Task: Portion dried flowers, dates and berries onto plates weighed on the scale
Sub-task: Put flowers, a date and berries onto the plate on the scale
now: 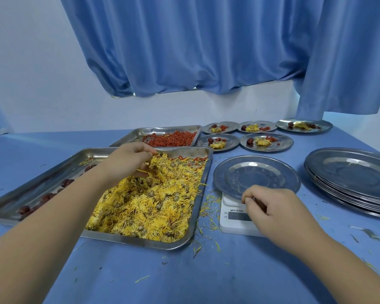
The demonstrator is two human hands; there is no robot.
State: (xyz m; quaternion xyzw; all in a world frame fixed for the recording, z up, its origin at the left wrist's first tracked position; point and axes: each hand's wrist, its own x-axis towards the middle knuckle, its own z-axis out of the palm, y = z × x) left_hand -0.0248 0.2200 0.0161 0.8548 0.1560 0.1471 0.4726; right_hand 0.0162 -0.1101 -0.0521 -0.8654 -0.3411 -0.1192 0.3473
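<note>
A large steel tray [140, 239] in front of me holds a heap of yellow dried flowers [154, 200], with dark red dates [24, 209] along its left side. My left hand [127, 160] reaches into the far end of the heap and pinches a clump of flowers. A second tray [132, 134] behind it holds red berries [171, 139]. An empty steel plate [257, 175] sits on a white scale [233, 222]. My right hand [276, 207] hovers over the scale's front, fingers curled, at the plate's near rim.
Several filled plates [266, 141] with flowers, a date and berries stand at the back right. A stack of empty plates [351, 178] is at the right edge. Loose petals litter the blue table [184, 277]. Blue curtains [206, 51] hang behind.
</note>
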